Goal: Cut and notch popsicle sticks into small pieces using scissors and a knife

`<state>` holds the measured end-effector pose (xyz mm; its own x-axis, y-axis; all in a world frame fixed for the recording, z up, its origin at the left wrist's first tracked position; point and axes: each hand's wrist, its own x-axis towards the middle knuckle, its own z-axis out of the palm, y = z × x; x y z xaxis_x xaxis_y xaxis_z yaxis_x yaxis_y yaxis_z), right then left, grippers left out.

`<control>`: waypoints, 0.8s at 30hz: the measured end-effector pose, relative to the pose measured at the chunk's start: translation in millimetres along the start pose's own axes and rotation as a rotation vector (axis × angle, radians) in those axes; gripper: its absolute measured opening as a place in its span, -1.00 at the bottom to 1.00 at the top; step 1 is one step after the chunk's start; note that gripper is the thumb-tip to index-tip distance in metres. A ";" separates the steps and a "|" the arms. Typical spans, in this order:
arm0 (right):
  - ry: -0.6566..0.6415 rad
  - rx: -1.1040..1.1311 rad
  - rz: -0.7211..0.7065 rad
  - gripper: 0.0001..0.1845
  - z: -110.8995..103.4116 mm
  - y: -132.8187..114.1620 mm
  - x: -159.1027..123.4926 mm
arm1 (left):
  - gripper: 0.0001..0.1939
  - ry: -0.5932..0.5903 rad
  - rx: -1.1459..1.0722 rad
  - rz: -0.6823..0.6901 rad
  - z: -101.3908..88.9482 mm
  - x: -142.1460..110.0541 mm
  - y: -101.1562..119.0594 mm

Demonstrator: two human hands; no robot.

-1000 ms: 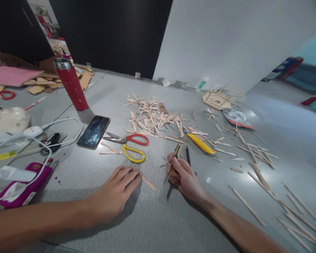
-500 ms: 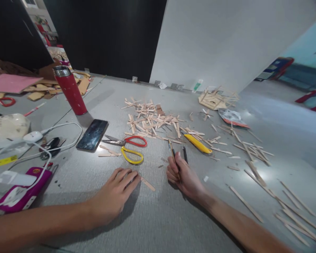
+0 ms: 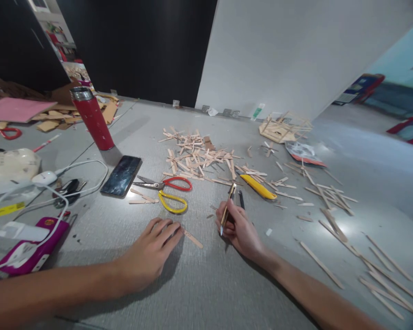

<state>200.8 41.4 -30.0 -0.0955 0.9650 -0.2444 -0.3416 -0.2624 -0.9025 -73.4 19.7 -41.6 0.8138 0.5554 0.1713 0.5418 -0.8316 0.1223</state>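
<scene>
My left hand [image 3: 158, 250] rests on the grey table, its curved fingertips holding down one end of a wooden craft stick [image 3: 194, 240]. The stick's other end shows, with a small mark on it. To the right, my right hand [image 3: 239, 229] is closed around a slim gold pen [image 3: 228, 206] with its pale tip pointing down, apart from the stick. Just behind that hand lies a thin black rod-like object [image 3: 241, 200], partly hidden. A yellow-handled cutter [image 3: 259, 187] lies beyond it. Scissors [image 3: 163, 185] with one red and one yellow handle lie beyond my left hand.
A pile of cut craft sticks [image 3: 199, 156] lies mid-table, with longer sticks [image 3: 321, 265] scattered right. At the back right stands a stick-built frame [image 3: 278, 130]. Leftward are a phone [image 3: 121, 176], a red bottle [image 3: 92, 120], white cables and a purple device [image 3: 51, 233].
The pen in my right hand swung tip-up half a second ago and now points tip-down again. My left hand stays on the craft stick. The view has shifted slightly.
</scene>
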 end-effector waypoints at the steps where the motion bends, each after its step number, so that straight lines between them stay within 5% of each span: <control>1: 0.009 -0.002 -0.009 -0.36 0.5 0.7 -0.3 | -0.29 -0.001 0.002 0.001 -0.2 0.4 0.1; 16: 0.078 -0.102 -0.002 -0.32 0.8 -2.2 -2.1 | -0.29 -0.007 0.006 0.005 1.4 -0.3 -1.6; 24: 0.106 -0.378 -0.171 -0.45 6.6 2.1 -12.3 | -0.30 -0.017 -0.023 -0.006 -3.4 1.3 1.7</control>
<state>195.1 28.9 -26.6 0.0364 0.9945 -0.0978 0.0241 -0.0987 -0.9948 -72.2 19.1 -37.9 0.8142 0.5597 0.1540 0.5417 -0.8279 0.1453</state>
